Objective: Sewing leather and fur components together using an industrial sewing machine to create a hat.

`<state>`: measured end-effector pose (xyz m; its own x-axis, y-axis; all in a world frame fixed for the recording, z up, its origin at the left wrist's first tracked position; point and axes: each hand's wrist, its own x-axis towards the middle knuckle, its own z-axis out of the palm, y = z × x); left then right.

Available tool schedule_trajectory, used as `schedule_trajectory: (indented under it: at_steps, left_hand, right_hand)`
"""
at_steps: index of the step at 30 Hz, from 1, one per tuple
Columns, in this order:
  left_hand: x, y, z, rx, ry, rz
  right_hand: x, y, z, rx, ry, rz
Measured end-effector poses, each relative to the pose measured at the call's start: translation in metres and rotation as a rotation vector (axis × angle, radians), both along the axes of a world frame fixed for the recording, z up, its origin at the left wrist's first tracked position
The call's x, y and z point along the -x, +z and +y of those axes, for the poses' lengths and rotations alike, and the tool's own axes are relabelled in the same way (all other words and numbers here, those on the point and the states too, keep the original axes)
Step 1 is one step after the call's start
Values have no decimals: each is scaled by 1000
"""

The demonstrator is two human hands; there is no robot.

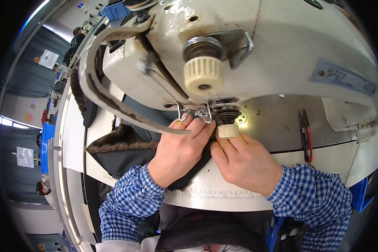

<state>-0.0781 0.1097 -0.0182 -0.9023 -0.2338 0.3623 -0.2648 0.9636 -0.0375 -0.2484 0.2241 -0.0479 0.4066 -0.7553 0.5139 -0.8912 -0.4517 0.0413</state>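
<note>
Both hands press dark fabric under a sewing machine head.
The left hand (178,153) (ring on one finger) and right hand (243,161) lie flat, fingers together, on the black fabric (113,157); the sewing machine (277,46) hides the needle and fingertips.

Two hands, the left hand (178,153) and the right hand (245,161), lay at centre frame. Two cream knobs showed: a large knob (203,74) upper centre, a small knob (228,131) below. One thread snips (305,134) lay right. One gold ring (181,123) showed.
</note>
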Motion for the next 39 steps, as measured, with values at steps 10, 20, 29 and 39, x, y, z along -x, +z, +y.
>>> schedule_trajectory:
  at_steps: [10,20,29,39]
  left_hand:
    - [0,1,1,-36,34,-5]
    - [-3,-5,9,2,46,-28]
    - [-38,1,45,60,61,3]
    - [-33,-5,43,11,71,58]
  right_hand:
    - [2,3,-2,-4,11,0]
    - [3,-4,2,-8,61,-27]
    - [-11,-1,22,-37,195,30]
    - [5,-3,16,-119,186,-237]
